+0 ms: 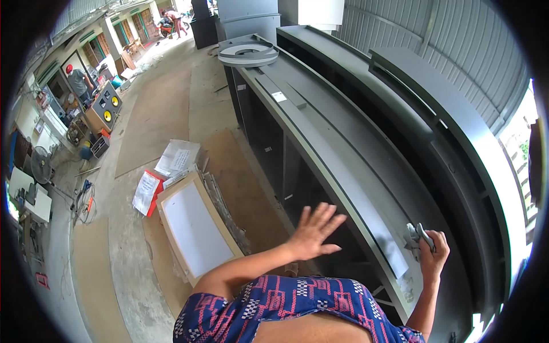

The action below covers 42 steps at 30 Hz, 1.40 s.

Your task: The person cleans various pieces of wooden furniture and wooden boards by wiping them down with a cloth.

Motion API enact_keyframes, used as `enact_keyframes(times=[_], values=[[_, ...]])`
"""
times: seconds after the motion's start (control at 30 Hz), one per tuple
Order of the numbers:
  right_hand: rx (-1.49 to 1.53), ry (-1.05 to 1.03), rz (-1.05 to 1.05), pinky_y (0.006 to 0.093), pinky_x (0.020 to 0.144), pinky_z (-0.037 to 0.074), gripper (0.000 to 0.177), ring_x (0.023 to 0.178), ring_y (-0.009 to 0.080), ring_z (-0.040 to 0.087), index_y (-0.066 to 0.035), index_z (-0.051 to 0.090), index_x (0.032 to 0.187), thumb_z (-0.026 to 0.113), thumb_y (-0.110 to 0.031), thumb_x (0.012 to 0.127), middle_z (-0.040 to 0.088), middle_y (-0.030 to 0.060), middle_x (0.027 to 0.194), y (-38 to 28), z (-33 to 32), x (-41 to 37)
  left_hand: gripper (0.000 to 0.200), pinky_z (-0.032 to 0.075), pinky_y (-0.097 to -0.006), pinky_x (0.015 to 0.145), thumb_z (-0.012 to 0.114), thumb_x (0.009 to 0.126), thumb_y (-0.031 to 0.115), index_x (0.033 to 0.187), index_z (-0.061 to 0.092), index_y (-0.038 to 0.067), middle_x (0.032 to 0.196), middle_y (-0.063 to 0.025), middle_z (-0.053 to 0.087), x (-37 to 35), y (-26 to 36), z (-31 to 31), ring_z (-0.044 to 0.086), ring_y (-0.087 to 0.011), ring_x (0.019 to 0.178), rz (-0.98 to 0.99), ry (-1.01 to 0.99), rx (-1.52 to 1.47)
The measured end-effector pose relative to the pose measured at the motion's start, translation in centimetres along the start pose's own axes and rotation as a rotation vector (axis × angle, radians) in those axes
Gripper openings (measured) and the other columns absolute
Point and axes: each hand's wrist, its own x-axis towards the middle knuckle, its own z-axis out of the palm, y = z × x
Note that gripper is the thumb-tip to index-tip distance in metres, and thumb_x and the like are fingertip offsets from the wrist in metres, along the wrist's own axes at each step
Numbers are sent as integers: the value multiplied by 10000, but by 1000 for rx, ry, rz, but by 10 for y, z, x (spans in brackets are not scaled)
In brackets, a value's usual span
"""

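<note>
My left hand (315,233) is held out with its fingers spread, overlapping the near edge of a long dark grey cabinet (337,150) in this view. Nothing is in it. Bunched in my right hand (434,255) is a crumpled grey cloth (416,233), close over the cabinet's upper surface at its near end. Between the two hands a loose grey strip panel (366,220) lies along the cabinet's edge. A small white label (278,96) shows farther along the top.
Coiled edging strip (248,54) rests on the cabinet's far end. More long grey cabinets (457,114) stand to the right by a corrugated wall (394,31). A framed white panel (197,226) and paper packets (178,157) lie left. Farther off are speakers (106,106), a fan (41,164) and people (79,81).
</note>
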Motion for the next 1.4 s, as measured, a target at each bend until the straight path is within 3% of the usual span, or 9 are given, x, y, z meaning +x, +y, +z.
enact_keyframes(times=[0.2,0.43,0.67,0.7,1.03,1.13,1.17,1.27,1.4], values=[[101,-109,-157,261,572,396,172,639,155,517,19,606,848,612,16,677,517,74,727,-13,55,55,760,162,-584,1023,536,818,498,1398,223,119,1400,-241,246,-102,-79,-26,172,-424,1319,-749,-29,22],[142,-172,-125,284,592,430,177,645,200,552,10,612,859,630,-2,683,547,103,746,-21,89,87,787,200,-604,998,514,803,556,1395,220,129,1396,-234,260,-161,-100,-24,188,-445,1301,-1131,-111,-178],[211,-248,-189,289,563,433,197,640,202,564,17,611,877,648,-20,687,547,111,743,-62,144,126,751,168,-600,1014,476,836,549,1397,221,121,1388,-240,278,-67,-169,-43,167,-436,1316,-712,-68,-142],[178,-281,-221,298,562,444,207,640,216,573,11,615,884,659,-37,687,558,114,751,-71,152,132,683,184,-479,1062,479,865,495,1372,277,84,1367,-242,317,-46,-173,-57,223,-425,1299,-689,-94,-88],[83,-314,-540,320,573,453,214,659,257,574,1,617,869,674,-46,668,575,126,771,-169,307,239,494,416,-416,903,655,706,91,1182,528,50,1219,-173,493,119,-227,-323,514,-302,1095,655,258,-642],[152,-68,-554,330,581,451,220,679,277,571,6,608,868,677,-24,661,575,141,787,-288,341,255,503,433,-399,777,627,739,146,1227,502,141,1066,-152,512,138,-250,-356,559,-284,897,817,456,-748],[150,-395,-447,342,589,449,234,688,282,567,10,604,875,677,0,653,573,147,795,-245,368,285,495,427,-376,709,592,783,186,1263,473,201,999,-146,504,145,-257,-362,570,-247,796,882,561,-840],[174,-389,-481,347,582,442,237,670,284,557,10,602,872,671,19,645,569,142,784,-272,406,306,467,432,-348,602,524,840,287,1299,440,267,909,-143,521,161,-283,-364,555,-214,664,951,754,-1016],[109,-458,-390,341,575,436,238,672,282,562,13,598,863,674,20,638,573,145,787,-305,431,333,550,455,-386,716,632,743,143,1268,470,176,986,-131,524,167,-339,-382,563,-280,811,942,543,-897]])
